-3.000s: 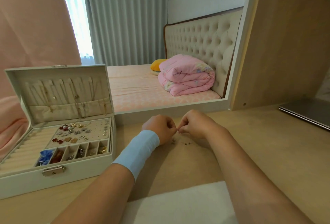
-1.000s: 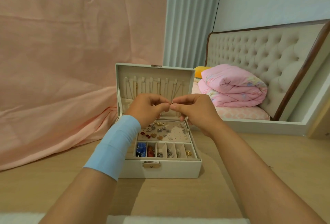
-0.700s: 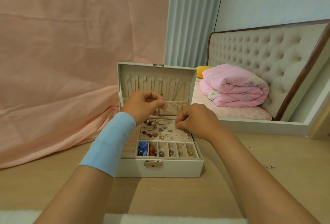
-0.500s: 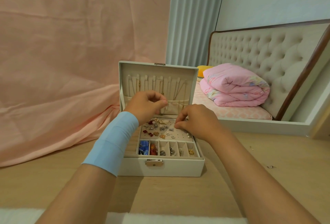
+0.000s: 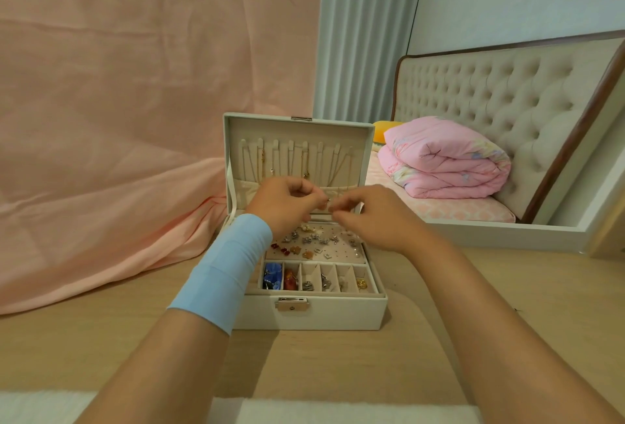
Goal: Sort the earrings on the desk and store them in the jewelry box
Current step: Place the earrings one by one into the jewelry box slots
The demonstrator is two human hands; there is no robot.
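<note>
Both hands hover over the open jewelry box (image 5: 321,313), which sits on the wooden desk (image 5: 338,362) at 12 o'clock from the person. The left hand (image 5: 284,202), with a blue wristband (image 5: 223,268) on its wrist, has its fingers curled, thumb and forefinger pinching a tiny metal earring (image 5: 328,200). The right hand (image 5: 375,217) meets it from 3 o'clock, fingers bent, the tips closed on the same small piece. The hands block the lower edge of the raised lid and the far strip of the stud panel (image 5: 341,249), where sorted earrings (image 5: 314,241) lie. Necklaces (image 5: 297,160) hang inside the lid. At the box's 6 o'clock side a row of small compartments (image 5: 345,280) holds blue, red, silver and gold pieces, above the metal latch (image 5: 292,303). A pink sheet (image 5: 101,85) hangs from 9 to 11 o'clock, a grey curtain (image 5: 365,34) at 12. From 1 to 2 o'clock lie a folded pink quilt (image 5: 446,160) and a tufted headboard (image 5: 490,92).
</note>
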